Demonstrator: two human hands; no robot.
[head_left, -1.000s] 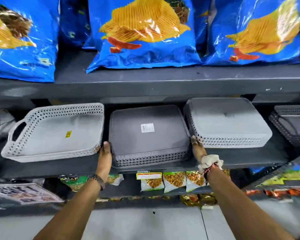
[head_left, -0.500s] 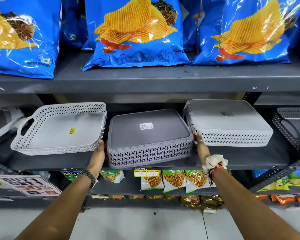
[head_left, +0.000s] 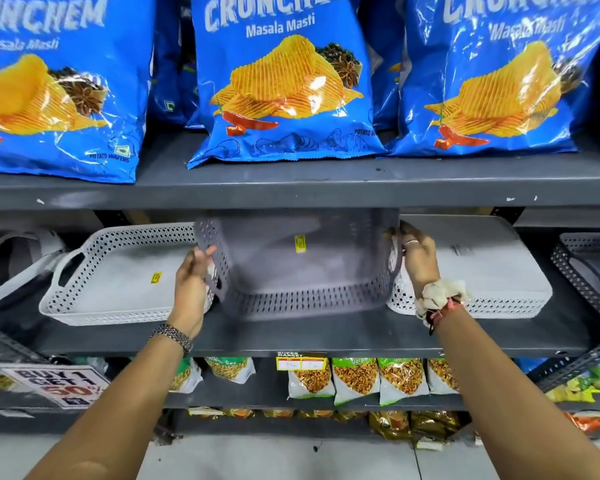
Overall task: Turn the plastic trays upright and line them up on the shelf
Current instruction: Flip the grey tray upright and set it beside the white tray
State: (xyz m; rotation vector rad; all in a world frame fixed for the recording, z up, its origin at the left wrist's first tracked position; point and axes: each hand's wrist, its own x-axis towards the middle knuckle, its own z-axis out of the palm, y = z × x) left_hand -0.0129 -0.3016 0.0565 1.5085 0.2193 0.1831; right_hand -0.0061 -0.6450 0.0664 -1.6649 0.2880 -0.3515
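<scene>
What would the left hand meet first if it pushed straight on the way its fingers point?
The left hand already grips the perforated side wall of the dark grey plastic tray, so that wall comes first. Its fingers point up and rightward into the tray; behind lies the shelf's shadowed back, depth unclear.

- Upper shelf (head_left: 291, 188) hangs low at 12 o'clock, leaving little headroom above the grey tray (head_left: 302, 271).
- White tray (head_left: 118, 271) crowds 9 o'clock; overturned white tray (head_left: 482, 265) crowds 3 o'clock.
- Bare shelf lip (head_left: 309, 336) at 6 o'clock is open.
</scene>
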